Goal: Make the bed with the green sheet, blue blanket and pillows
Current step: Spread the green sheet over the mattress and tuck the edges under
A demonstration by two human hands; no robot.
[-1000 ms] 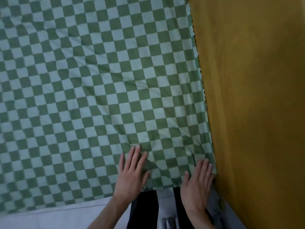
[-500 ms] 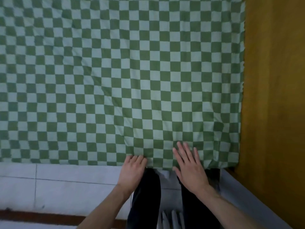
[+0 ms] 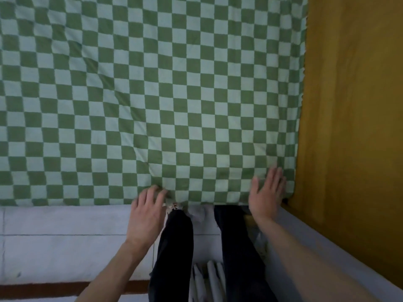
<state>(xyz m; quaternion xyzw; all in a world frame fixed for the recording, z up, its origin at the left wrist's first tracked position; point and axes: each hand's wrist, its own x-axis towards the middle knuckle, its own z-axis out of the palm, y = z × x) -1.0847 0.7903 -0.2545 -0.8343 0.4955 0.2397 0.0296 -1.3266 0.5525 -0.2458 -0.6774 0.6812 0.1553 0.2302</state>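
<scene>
Palms flat, our left hand (image 3: 146, 211) and right hand (image 3: 266, 192) should sweep the sheet (image 3: 152, 94) taut along the bed's near edge.

Left hand (image 3: 146, 211) fingers apparently curled downward; right hand (image 3: 266, 192) flat, fingers extended, both forearms forward.

Your right hand (image 3: 267, 192) lies flat near the corner of the green sheet (image 3: 152, 94), hemmed in by the mustard wall (image 3: 353, 127) just beside it. To the left, the sheet spreads flat and unobstructed. Your left hand (image 3: 146, 211) sits at the near edge, where your dark-trousered legs (image 3: 174, 247) stand between bed and tiled floor (image 3: 54, 247).
</scene>
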